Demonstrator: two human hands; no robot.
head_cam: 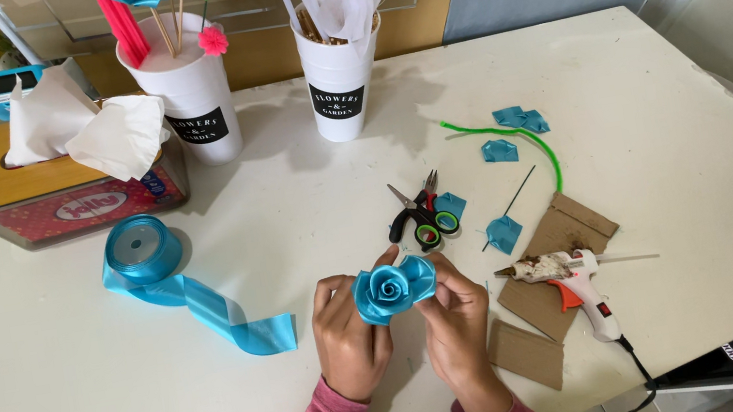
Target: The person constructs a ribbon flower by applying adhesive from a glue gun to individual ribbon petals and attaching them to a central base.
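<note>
Shaping is under way: a blue ribbon rose is pinched closed between left hand and right hand, petals likely needing glue from the glue gun.

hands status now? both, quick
Left hand: closed on the blue satin ribbon rose, gripping its left side.
Right hand: closed on the same rose, fingers pinching its right petals.

Two bare hands, left grip and right grip, both forearms in ribbed pink-red knit sleeves
</note>
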